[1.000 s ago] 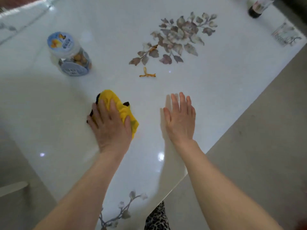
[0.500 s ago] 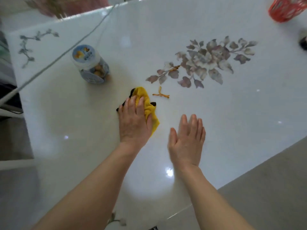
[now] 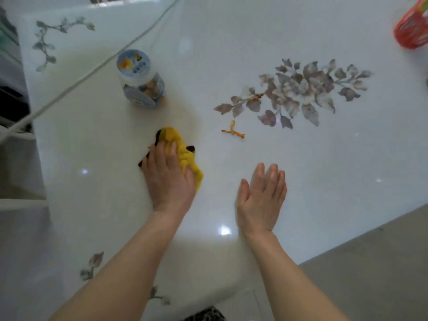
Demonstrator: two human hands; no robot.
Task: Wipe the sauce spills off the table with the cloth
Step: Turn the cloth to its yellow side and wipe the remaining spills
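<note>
A yellow cloth (image 3: 183, 151) with dark edges lies bunched on the white glossy table (image 3: 301, 172). My left hand (image 3: 168, 178) presses flat on top of it, fingers over the cloth. An orange sauce streak (image 3: 233, 131) lies on the table to the right of the cloth and a little beyond it, apart from it. A second orange smear (image 3: 254, 97) sits on the printed leaf pattern further back. My right hand (image 3: 261, 198) hovers tilted on its edge over the table, fingers together and extended, holding nothing.
A clear jar with a pale blue lid (image 3: 140, 79) stands behind the cloth. A white cable (image 3: 92, 68) crosses the table's left back. A red basket (image 3: 412, 28) sits at the far right edge. The table's front edge (image 3: 347, 244) runs diagonally at right above grey floor.
The view has swung, so the table shifts in frame. My left hand stays pressed on the cloth near the orange streak. My right hand has lifted from flat on the table onto its edge.
</note>
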